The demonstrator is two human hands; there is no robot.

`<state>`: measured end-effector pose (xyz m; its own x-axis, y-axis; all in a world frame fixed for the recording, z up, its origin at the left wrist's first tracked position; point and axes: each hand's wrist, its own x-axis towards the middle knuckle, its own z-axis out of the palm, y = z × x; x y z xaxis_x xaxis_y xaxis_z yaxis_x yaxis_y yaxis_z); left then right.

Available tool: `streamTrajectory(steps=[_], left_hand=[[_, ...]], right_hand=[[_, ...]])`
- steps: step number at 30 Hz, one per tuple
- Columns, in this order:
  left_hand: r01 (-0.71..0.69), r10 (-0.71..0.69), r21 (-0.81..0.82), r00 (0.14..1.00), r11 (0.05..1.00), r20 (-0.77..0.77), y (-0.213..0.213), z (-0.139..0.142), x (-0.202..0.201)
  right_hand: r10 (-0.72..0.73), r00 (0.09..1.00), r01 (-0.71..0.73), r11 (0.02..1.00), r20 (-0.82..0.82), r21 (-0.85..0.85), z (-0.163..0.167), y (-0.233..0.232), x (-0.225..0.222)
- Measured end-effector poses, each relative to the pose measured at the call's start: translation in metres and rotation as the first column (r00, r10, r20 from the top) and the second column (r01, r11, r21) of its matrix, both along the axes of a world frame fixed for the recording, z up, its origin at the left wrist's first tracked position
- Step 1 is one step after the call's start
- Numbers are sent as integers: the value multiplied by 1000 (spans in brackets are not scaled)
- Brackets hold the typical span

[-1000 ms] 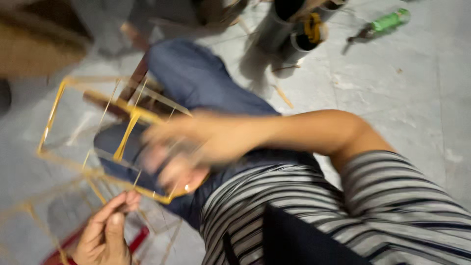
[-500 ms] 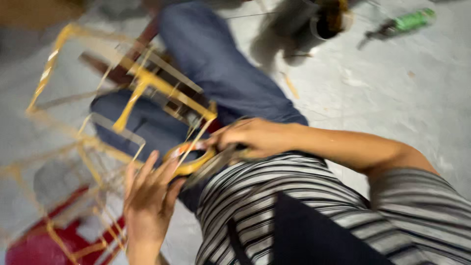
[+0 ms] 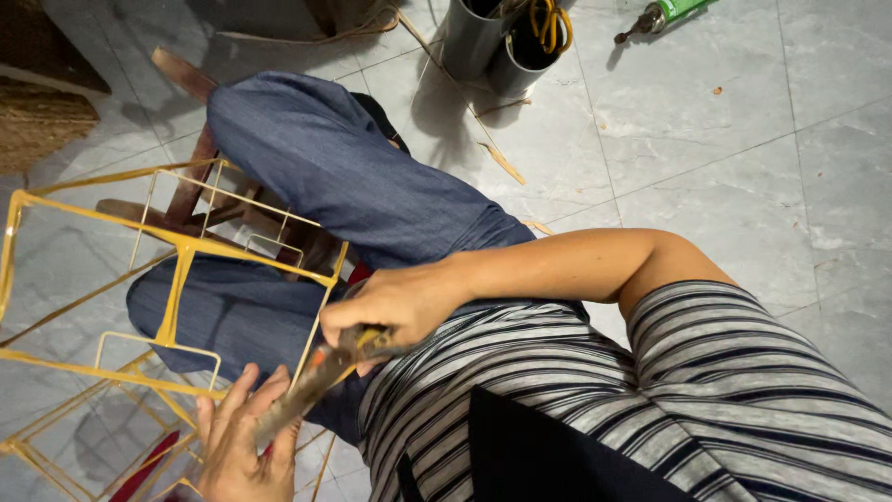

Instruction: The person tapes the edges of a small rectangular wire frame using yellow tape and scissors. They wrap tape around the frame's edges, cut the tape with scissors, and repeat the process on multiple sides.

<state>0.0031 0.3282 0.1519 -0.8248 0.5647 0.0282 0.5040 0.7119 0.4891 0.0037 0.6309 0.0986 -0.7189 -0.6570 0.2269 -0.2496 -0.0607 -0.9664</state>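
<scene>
Grey tiled floor (image 3: 743,139), metal cans (image 3: 497,42), yellow frame (image 3: 177,251).

A short-sleeved top (image 3: 576,390) with narrow horizontal stripes in dark navy and pale grey is worn, its sleeve ending at the upper arm. A plain black panel (image 3: 548,455) is seen at the front of the chest. The legs are covered by blue denim-like trousers (image 3: 353,186). The forearms, the right hand (image 3: 400,307) and the left hand (image 3: 243,446) are left bare; no rings, watch or gloves are visible.
</scene>
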Motion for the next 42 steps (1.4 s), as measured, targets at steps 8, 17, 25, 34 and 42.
streamTrajectory(steps=[8, 17, 25, 34, 42], left_hand=[[-84, 66, 103, 984, 991, 165, 19, 35, 0], [-151, 144, 168, 988, 974, 50, 19, 29, -2], [-211, 203, 163, 977, 964, 65, 24, 31, -1], [-193, 201, 116, 977, 974, -64, 23, 21, 4], [-88, 114, 102, 950, 991, -292, 20, 2, 5]], right_hand=[[38, 994, -53, 988, 99, 146, 57, 44, -10], [-143, 946, 252, 890, -293, 381, 85, 85, -38], [-207, 894, 386, 804, -396, 452, 81, 77, -47], [-233, 838, 470, 767, -493, 436, 71, 69, -54], [-208, 876, 392, 834, -436, 388, 86, 87, -38]])
